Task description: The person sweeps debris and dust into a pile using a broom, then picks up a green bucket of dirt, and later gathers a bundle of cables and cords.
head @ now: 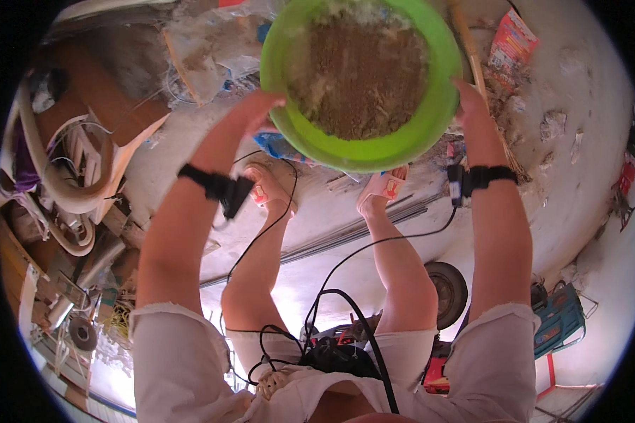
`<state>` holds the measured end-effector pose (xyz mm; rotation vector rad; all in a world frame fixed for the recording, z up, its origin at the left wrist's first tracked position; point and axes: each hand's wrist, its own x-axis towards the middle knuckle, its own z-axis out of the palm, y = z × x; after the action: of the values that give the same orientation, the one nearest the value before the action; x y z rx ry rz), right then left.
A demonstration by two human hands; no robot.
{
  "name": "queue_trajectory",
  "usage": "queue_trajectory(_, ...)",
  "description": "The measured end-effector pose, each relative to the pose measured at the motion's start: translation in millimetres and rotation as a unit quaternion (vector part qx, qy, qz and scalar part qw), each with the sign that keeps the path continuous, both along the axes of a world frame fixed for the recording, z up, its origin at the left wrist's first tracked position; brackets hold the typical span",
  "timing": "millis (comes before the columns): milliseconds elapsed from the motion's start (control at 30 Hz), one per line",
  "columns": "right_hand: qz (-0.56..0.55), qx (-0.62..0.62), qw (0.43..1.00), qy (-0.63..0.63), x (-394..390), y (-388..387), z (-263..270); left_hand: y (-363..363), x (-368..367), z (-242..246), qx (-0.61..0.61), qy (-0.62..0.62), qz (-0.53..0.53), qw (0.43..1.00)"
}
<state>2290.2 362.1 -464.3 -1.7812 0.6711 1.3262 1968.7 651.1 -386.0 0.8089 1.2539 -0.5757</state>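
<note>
A bright green plastic basin (362, 154) is held out in front of me at the top of the view. Brown, crumbly, soil-like material (368, 79) fills much of it, with pale dusty bits near the far side; I cannot tell exactly what it is. My left hand (262, 110) grips the basin's left side near the rim. On the opposite side, my right hand (470, 100) has hold of the wall, its fingers partly hidden behind the basin. Black straps with small devices and cables sit on both wrists.
A broom (512, 158) and a red printed packet (513, 42) lie at right among debris. Thin metal rods (349, 230) cross the floor by my feet. Wooden boards (121, 95) and a pale hose (58, 185) crowd the left. A wheel (447, 296) and teal machine (561, 320) stand lower right.
</note>
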Motion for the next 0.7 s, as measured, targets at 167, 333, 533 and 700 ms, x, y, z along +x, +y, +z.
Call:
queue_trajectory(167,0.063,-0.011,0.981,-0.185,-40,-15,101,-51,-54,82,0.053,-0.013,0.072,0.996)
queue_trajectory(333,0.337,0.044,0.844,-0.415,-93,0,205,-82,-45,197,0.081,-0.009,0.116,0.990)
queue_trajectory(533,0.205,-0.098,0.939,-0.259,-126,74,269,-88,-61,256,0.081,-0.068,0.020,0.994)
queue_trajectory(700,0.282,0.006,0.866,-0.413,-164,146,321,-95,-74,269,0.111,-0.109,-0.023,0.988)
